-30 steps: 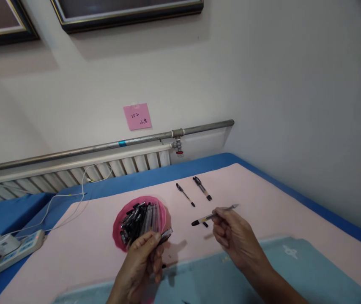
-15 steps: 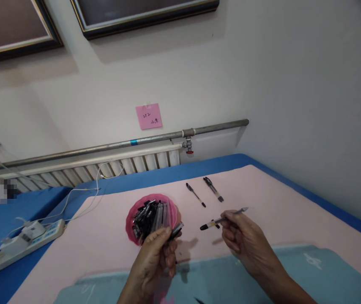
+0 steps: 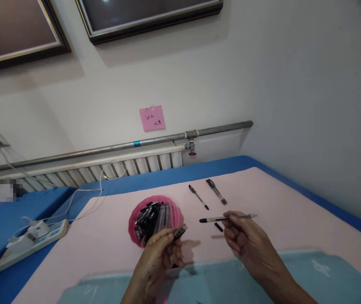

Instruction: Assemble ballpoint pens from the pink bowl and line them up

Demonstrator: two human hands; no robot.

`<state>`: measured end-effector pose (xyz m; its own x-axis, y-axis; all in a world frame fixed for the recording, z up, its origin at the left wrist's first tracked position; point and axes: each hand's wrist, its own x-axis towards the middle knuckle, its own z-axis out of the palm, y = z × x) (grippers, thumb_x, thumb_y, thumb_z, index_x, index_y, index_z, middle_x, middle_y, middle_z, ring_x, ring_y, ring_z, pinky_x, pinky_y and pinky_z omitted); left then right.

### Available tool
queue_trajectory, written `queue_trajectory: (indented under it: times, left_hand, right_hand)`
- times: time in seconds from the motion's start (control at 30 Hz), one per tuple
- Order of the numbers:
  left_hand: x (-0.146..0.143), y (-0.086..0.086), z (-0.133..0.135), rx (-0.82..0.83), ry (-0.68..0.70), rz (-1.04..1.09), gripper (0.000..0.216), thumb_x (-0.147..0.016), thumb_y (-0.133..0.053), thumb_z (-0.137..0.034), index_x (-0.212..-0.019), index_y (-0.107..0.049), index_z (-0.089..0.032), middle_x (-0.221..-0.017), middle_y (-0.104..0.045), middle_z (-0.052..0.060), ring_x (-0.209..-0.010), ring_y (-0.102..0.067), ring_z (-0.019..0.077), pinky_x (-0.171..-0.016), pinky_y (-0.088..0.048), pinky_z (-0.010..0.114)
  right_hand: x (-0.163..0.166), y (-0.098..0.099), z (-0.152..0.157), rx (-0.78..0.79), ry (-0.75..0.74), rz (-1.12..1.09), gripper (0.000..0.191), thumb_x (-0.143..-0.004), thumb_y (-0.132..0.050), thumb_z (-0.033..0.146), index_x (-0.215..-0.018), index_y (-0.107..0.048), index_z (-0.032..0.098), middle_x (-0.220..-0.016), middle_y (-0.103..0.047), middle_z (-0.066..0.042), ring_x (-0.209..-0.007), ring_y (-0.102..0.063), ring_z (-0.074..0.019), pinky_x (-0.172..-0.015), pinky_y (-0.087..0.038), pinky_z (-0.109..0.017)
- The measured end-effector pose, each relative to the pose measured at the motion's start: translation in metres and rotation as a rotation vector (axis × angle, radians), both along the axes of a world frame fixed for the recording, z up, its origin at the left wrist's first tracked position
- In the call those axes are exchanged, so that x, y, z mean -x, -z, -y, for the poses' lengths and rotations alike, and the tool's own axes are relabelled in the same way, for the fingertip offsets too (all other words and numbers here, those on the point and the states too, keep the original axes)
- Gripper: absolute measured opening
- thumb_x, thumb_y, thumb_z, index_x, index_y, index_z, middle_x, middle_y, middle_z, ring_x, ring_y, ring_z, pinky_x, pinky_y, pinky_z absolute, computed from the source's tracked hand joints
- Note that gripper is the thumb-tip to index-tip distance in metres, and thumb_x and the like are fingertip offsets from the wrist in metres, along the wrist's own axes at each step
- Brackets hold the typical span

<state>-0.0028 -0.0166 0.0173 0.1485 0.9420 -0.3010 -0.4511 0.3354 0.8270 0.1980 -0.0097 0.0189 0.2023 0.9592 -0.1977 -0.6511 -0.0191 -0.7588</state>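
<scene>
My left hand pinches a small black pen cap with a clear end, in front of the pink basket. Pens with black and clear parts fill that basket. Between the fingertips of my right hand lies an uncapped pen, nearly level, its black end pointing left and its pale tip right. Just below it, a short black piece rests on the pink sheet. Farther back lie a single slim pen and a thicker pair of pens side by side.
A pink sheet covers the blue table, with a teal cloth along the near edge. At left stands a power strip with plugs and white cables. A radiator and pipe run along the wall.
The pen in my right hand has turned from slanting up to nearly level, uncovering more of the short black piece. The cap in my left hand has tilted slightly; the whole view has shifted a little.
</scene>
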Motion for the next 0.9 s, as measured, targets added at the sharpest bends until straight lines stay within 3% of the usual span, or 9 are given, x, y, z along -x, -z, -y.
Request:
queue_trajectory:
  times: [0.3,0.57,0.8,0.9]
  left_hand:
    - [-0.007,0.018,-0.007,0.008,0.117,-0.011,0.037,-0.053,-0.079,-0.03,-0.081,-0.067,-0.01,-0.05,-0.059,0.001,-0.043,-0.052,0.0102,-0.042,-0.044,0.023]
    - [-0.009,0.04,-0.012,0.016,0.119,-0.051,0.035,-0.056,-0.077,-0.029,-0.084,-0.064,-0.012,-0.044,-0.057,-0.001,-0.039,-0.051,0.0103,-0.043,-0.043,0.023]
    - [-0.01,0.04,-0.015,0.016,0.166,-0.092,0.048,-0.049,-0.081,-0.039,-0.084,-0.063,-0.012,-0.043,-0.056,-0.002,-0.039,-0.052,0.0116,-0.04,-0.042,0.023]
    - [-0.011,0.04,-0.014,-0.028,0.19,-0.127,0.05,-0.053,-0.076,-0.048,-0.083,-0.063,-0.01,-0.04,-0.054,-0.003,-0.033,-0.047,0.0101,-0.037,-0.038,0.023]
  right_hand:
    - [-0.006,0.001,-0.004,-0.03,0.048,-0.093,0.019,-0.058,-0.074,0.018,-0.076,-0.066,0.019,-0.062,-0.06,0.001,-0.048,-0.047,-0.0074,-0.034,-0.03,-0.015]
    - [-0.008,0.001,-0.005,-0.046,0.071,-0.124,0.021,-0.057,-0.074,0.017,-0.076,-0.067,0.02,-0.063,-0.06,0.001,-0.049,-0.048,-0.0083,-0.034,-0.031,-0.015]
    - [-0.007,0.005,-0.007,-0.06,0.072,-0.121,0.021,-0.057,-0.075,0.02,-0.076,-0.066,0.018,-0.062,-0.06,0.001,-0.047,-0.048,-0.0078,-0.034,-0.03,-0.015]
    - [-0.006,0.007,-0.007,-0.052,0.049,-0.11,0.022,-0.057,-0.076,0.022,-0.077,-0.067,0.018,-0.06,-0.06,0.001,-0.046,-0.047,-0.0073,-0.033,-0.029,-0.015]
